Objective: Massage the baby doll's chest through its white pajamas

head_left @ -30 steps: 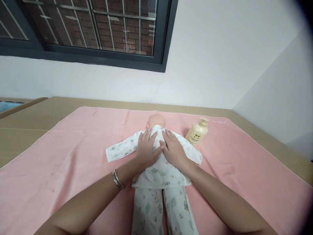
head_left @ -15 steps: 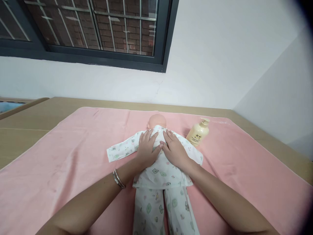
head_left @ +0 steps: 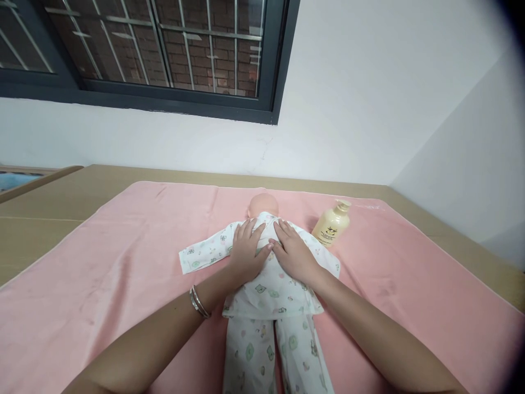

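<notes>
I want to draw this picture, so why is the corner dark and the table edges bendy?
In the head view, the lens darkens and blurs the right corners and bends the table edges; light is soft, and the doll, both hands and bottle look sharp.

left hand: flat, palm down, fingers together pointing forward | right hand: flat, palm down, thumb touching left thumb | 2 forearms converge inward, bare

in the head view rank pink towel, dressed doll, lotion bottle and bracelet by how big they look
1. pink towel
2. dressed doll
3. lotion bottle
4. bracelet, which sits nearer the camera yet looks smallest
</notes>
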`<action>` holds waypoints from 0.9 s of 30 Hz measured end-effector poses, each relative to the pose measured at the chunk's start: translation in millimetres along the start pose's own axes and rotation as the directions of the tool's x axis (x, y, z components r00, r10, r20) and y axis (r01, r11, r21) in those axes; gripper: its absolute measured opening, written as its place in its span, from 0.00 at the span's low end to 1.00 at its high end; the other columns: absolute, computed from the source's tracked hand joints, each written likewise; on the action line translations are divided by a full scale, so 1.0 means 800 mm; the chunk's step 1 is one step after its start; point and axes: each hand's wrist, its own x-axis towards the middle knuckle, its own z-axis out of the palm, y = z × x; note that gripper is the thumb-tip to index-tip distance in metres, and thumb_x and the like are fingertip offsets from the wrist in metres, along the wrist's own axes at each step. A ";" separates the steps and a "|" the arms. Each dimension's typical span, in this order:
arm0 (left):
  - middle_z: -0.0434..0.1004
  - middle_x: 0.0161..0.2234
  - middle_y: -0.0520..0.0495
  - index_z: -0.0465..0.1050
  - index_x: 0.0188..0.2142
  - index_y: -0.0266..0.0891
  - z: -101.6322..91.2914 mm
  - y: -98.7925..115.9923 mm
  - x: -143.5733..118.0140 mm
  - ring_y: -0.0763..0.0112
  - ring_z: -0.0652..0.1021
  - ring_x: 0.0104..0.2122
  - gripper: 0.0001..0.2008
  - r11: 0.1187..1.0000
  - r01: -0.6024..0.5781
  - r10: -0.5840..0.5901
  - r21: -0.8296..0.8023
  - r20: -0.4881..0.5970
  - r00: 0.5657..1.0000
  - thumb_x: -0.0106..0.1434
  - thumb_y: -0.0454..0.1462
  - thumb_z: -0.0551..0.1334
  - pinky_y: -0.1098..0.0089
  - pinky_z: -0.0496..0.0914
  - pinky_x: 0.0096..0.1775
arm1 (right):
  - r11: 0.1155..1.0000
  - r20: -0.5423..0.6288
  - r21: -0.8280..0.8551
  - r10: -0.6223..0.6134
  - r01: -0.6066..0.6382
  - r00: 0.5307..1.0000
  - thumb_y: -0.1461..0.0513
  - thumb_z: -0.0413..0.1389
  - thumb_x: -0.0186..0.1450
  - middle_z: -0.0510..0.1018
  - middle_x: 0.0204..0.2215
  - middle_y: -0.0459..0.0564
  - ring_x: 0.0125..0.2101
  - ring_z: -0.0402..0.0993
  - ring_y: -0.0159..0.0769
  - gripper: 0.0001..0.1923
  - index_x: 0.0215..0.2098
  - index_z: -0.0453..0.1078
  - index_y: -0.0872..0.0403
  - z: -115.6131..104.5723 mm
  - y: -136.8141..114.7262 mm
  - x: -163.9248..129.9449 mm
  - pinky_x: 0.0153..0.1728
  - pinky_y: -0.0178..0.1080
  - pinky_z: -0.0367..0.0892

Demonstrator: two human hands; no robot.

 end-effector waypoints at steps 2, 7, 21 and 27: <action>0.58 0.63 0.37 0.61 0.60 0.36 0.001 -0.001 0.001 0.54 0.56 0.64 0.24 1.000 0.019 -0.019 -0.011 -0.006 1.000 0.67 0.43 0.50 0.49 0.48 0.63 | 1.000 0.012 -0.014 0.001 -0.001 1.000 0.52 0.40 0.71 0.49 0.67 0.62 0.67 0.39 0.47 0.32 0.67 0.47 0.62 -0.001 -0.001 -0.002 0.65 0.50 0.44; 0.57 0.63 0.37 0.60 0.61 0.37 0.001 -0.001 0.004 0.54 0.56 0.64 0.26 0.998 0.067 -0.067 -0.014 0.008 0.998 0.66 0.44 0.52 0.49 0.48 0.63 | 1.000 0.021 -0.014 0.007 -0.007 1.000 0.53 0.39 0.71 0.48 0.67 0.63 0.67 0.39 0.49 0.32 0.67 0.47 0.63 -0.002 -0.003 -0.005 0.65 0.51 0.45; 0.55 0.64 0.36 0.59 0.61 0.38 -0.005 0.015 -0.008 0.49 0.55 0.64 0.26 0.998 0.043 -0.045 0.051 0.032 0.998 0.67 0.47 0.50 0.42 0.47 0.62 | 0.998 -0.045 -0.062 -0.010 0.007 0.999 0.52 0.39 0.71 0.51 0.66 0.62 0.67 0.43 0.47 0.32 0.66 0.51 0.62 -0.001 0.012 0.016 0.65 0.52 0.43; 0.63 0.62 0.39 0.64 0.58 0.39 -0.002 -0.004 0.023 0.56 0.61 0.62 0.21 0.988 0.146 -0.145 -0.041 0.024 0.989 0.69 0.39 0.45 0.45 0.52 0.61 | 0.981 -0.036 -0.191 -0.050 0.042 0.998 0.57 0.39 0.71 0.53 0.66 0.65 0.67 0.43 0.50 0.30 0.65 0.51 0.68 0.006 -0.028 -0.018 0.64 0.53 0.46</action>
